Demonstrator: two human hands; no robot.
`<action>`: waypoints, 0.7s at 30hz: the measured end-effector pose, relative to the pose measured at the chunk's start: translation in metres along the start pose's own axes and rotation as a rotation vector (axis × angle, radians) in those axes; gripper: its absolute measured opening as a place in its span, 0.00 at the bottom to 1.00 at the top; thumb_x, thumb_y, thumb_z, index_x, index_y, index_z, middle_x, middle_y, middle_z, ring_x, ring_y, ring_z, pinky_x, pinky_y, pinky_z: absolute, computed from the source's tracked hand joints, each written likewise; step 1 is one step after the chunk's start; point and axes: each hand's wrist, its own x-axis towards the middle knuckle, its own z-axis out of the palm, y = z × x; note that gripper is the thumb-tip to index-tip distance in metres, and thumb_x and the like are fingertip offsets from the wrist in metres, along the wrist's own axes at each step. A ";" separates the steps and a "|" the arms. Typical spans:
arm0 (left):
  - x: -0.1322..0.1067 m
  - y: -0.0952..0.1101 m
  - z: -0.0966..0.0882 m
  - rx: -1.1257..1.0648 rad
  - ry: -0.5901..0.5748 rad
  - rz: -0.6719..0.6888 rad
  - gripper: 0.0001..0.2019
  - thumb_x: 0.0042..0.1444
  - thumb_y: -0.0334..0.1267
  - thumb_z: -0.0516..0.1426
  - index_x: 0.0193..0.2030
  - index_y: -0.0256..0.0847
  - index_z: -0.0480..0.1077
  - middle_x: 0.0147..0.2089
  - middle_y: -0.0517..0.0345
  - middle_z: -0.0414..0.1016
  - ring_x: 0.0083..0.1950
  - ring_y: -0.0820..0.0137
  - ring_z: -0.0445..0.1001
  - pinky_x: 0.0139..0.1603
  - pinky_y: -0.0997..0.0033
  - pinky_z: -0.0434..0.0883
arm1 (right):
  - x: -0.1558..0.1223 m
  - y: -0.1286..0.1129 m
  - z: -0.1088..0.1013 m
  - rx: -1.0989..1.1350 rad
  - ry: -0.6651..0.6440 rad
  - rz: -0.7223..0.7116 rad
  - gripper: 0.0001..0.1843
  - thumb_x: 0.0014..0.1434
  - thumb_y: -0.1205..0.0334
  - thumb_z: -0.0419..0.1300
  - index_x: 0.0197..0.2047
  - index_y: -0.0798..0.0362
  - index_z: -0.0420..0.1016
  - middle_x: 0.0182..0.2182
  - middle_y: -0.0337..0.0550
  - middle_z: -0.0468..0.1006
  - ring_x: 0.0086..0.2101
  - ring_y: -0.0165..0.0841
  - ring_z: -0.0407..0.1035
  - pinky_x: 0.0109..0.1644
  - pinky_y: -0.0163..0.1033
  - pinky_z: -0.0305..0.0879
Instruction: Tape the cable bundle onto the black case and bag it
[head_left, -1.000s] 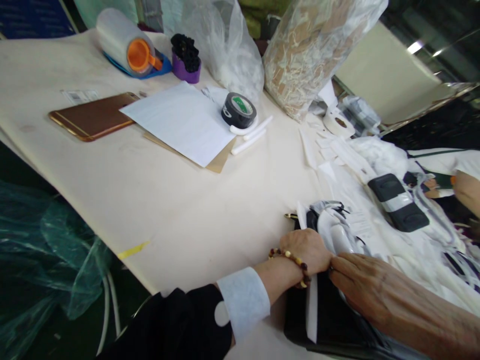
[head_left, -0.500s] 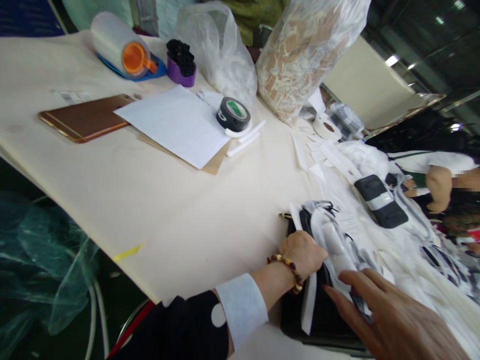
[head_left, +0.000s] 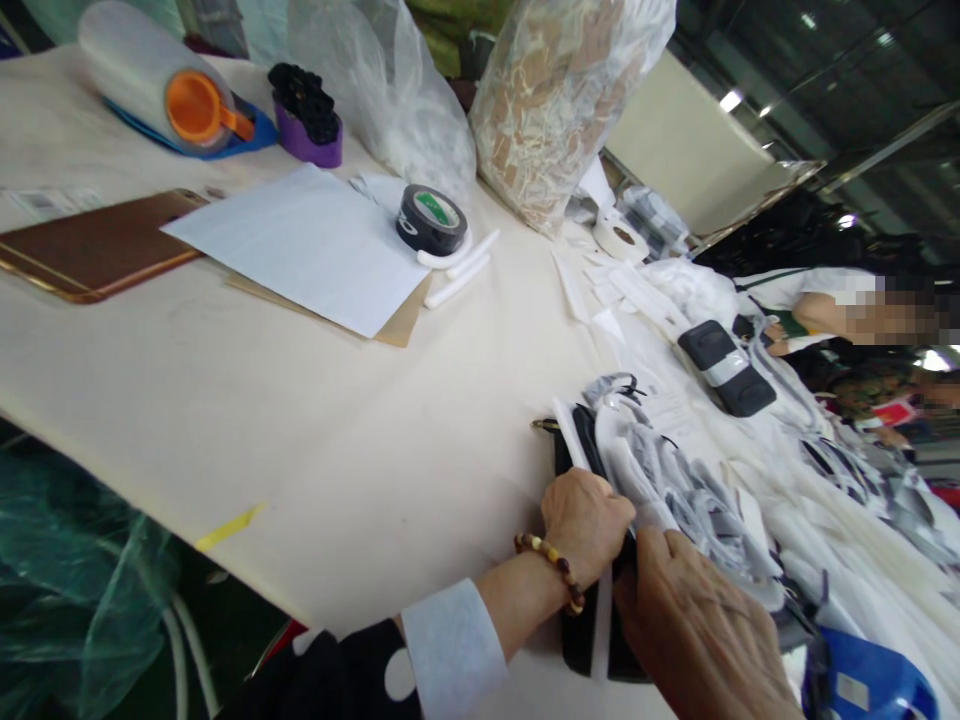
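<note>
Black bag (head_left: 576,635) lies beneath the left hand (head_left: 587,515) and right hand (head_left: 696,612).

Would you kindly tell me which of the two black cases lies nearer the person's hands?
The black case at the left hand and right hand, with a white strip along it; the other case, farther off, has a pale band across it.

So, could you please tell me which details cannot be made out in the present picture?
In the head view:
What the left hand holds, if anything: hidden by its own back and the right hand.
Part of the black case: covered by the two hands.
Lower end of the blue pack: cut off by the bottom edge.
Print on the label: too small and blurred.
</note>
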 end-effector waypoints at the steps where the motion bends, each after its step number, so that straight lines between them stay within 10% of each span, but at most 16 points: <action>1: -0.002 -0.003 0.000 -0.001 -0.007 0.012 0.11 0.46 0.36 0.52 0.24 0.35 0.75 0.20 0.58 0.69 0.23 0.74 0.64 0.21 0.73 0.52 | -0.002 0.001 0.003 0.001 -0.001 -0.018 0.10 0.48 0.75 0.49 0.24 0.49 0.54 0.16 0.36 0.64 0.16 0.33 0.66 0.19 0.33 0.54; 8: -0.031 -0.041 -0.018 -0.011 -0.037 0.097 0.16 0.55 0.43 0.49 0.40 0.40 0.74 0.36 0.55 0.77 0.37 0.66 0.73 0.40 0.72 0.66 | -0.013 0.009 0.009 -0.034 -0.115 0.035 0.10 0.53 0.73 0.47 0.24 0.50 0.55 0.20 0.38 0.68 0.18 0.33 0.69 0.19 0.33 0.55; 12: -0.052 -0.058 -0.027 -0.085 -0.104 0.162 0.34 0.52 0.35 0.51 0.66 0.45 0.44 0.54 0.53 0.70 0.46 0.64 0.72 0.53 0.66 0.64 | -0.015 0.007 0.009 -0.019 -0.105 -0.004 0.10 0.54 0.72 0.47 0.24 0.49 0.53 0.19 0.36 0.66 0.17 0.32 0.68 0.19 0.33 0.57; 21: -0.046 -0.057 -0.016 -0.281 -0.031 0.096 0.46 0.50 0.32 0.51 0.64 0.35 0.18 0.61 0.41 0.60 0.53 0.60 0.68 0.57 0.62 0.62 | -0.015 0.012 0.014 0.039 -0.069 -0.021 0.11 0.55 0.71 0.46 0.25 0.47 0.51 0.19 0.34 0.64 0.18 0.31 0.68 0.19 0.34 0.58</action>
